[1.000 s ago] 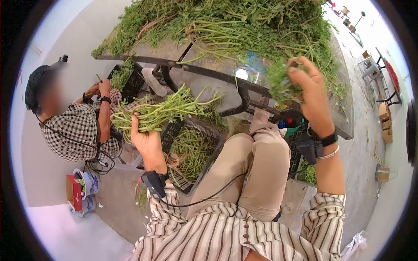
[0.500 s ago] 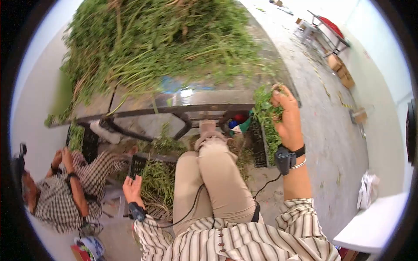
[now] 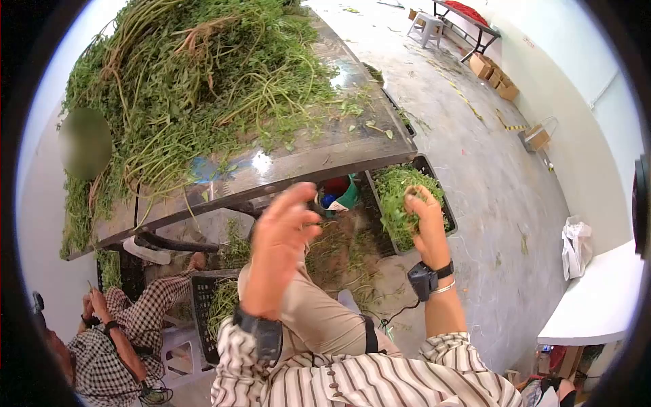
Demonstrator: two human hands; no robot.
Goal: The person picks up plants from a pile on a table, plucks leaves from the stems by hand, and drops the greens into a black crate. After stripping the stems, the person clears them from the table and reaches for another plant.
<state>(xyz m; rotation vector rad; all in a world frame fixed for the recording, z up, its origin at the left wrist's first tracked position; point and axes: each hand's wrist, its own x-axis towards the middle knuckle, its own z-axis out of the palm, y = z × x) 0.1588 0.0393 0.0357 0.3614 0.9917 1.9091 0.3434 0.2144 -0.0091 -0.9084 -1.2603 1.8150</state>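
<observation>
My right hand (image 3: 428, 227), with a dark device strapped to the wrist, is closed on a small bunch of leafy greens (image 3: 409, 216). It hangs over a black crate (image 3: 446, 193) filled with picked leaves (image 3: 397, 180), and the bunch blends into those leaves. Raised in front of my lap, my left hand (image 3: 283, 247) is open, somewhat blurred, with no object visible in it. Beyond both hands, a big heap of long-stemmed greens (image 3: 203, 88) covers much of the dark table (image 3: 339, 146).
At left, a co-worker in a checked shirt (image 3: 102, 359) sits holding something thin. A crate of stems (image 3: 202, 298) stands by my left leg. Under the table is a green-and-white bag (image 3: 347, 197). A white table (image 3: 583, 305) is at right, with cardboard boxes (image 3: 494, 76) farther off.
My left hand has risen from beside my left leg to in front of my lap. My right hand has lowered over the crate with the greens. My view has turned rightward.
</observation>
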